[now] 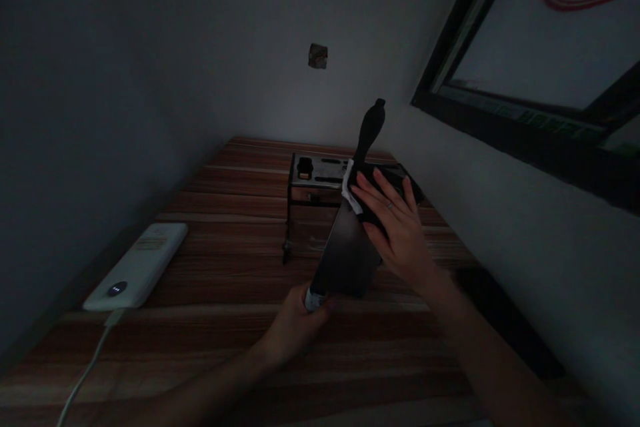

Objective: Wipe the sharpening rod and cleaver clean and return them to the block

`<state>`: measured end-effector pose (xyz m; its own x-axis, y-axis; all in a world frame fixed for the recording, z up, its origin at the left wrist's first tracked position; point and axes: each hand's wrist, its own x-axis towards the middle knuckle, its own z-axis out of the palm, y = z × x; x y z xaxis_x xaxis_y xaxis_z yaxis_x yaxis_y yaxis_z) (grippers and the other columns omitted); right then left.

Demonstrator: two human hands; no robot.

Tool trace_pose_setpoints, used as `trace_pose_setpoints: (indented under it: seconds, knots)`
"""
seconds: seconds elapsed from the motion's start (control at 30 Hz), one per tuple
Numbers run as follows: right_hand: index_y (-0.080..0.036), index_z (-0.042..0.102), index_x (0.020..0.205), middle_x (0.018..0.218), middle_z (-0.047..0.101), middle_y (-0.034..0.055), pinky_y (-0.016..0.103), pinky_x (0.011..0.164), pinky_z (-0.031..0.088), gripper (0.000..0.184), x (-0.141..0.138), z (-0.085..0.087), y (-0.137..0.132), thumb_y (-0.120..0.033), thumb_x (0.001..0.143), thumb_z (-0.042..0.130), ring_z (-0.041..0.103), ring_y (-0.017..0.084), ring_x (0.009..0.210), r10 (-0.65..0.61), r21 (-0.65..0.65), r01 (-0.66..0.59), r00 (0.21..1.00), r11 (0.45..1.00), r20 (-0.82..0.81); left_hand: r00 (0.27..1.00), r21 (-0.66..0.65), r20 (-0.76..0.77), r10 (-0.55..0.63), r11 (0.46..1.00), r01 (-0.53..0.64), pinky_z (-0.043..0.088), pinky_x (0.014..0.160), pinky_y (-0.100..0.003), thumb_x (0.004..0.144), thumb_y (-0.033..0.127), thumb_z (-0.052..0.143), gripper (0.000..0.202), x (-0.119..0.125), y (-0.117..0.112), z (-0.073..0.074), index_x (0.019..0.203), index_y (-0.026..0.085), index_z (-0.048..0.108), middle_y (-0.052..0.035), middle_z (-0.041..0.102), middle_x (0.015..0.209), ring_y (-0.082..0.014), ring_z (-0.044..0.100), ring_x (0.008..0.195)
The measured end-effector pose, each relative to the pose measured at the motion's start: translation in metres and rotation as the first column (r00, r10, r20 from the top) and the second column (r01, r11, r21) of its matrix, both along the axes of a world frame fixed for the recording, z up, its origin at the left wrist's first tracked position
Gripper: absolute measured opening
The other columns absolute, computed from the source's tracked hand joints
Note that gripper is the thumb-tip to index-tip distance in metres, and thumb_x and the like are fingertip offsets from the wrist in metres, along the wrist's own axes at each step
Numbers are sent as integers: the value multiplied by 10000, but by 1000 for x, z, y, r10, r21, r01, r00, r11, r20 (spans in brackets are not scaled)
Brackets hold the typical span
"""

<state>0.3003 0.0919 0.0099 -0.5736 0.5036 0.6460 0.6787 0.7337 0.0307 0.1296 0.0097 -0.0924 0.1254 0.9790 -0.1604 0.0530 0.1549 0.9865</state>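
A cleaver (345,257) is tilted up and away from me, its broad blade in front of a knife rack. My left hand (295,323) is closed around its pale handle (314,300). My right hand (393,223) holds a black cloth with a white edge (351,190) against the far part of the blade, fingers spread over it. A ring shows on one finger. The knife rack (299,195) has a metal slotted top and is partly hidden by the blade and my right hand. A black knife handle (371,127) rises behind the cloth; its lower end is hidden.
A white power bank (145,260) with a lit display and a cable (87,367) lies at left on the striped wooden table (220,267). At right, a long dark object (510,320) lies by the wall. A dark-framed window (520,107) is above it.
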Motion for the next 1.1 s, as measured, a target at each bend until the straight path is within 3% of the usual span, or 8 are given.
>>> trace_pose_setpoints:
  seconds: [0.53,0.9,1.1]
  knots:
    - [-216,314,1400,1431,400,34,538,1127,64,462,-6,-8,-5,-247,939,318,237,233,1372,-26,30,27,999,999,-39,1000,-4,8,-5,1000,5,284,477,-186,677,321,569,186,0,0,-1,633,166,476,49,372,574,-85,304,532]
    - [-166,332,1392,1417,415,75,531,1120,60,474,-5,-38,-29,-265,929,315,236,238,1372,-2,-4,2,999,1000,32,1000,39,-17,-7,999,7,294,494,-196,679,303,545,158,0,1,2,651,162,480,40,376,592,-91,294,549]
    - [-160,394,1363,1365,486,69,477,1131,31,458,-9,-59,-49,-250,919,324,279,214,1356,28,-2,-28,998,1000,58,1000,57,4,10,998,-10,308,474,-180,629,200,533,57,0,1,-6,640,156,499,43,412,578,-83,320,533]
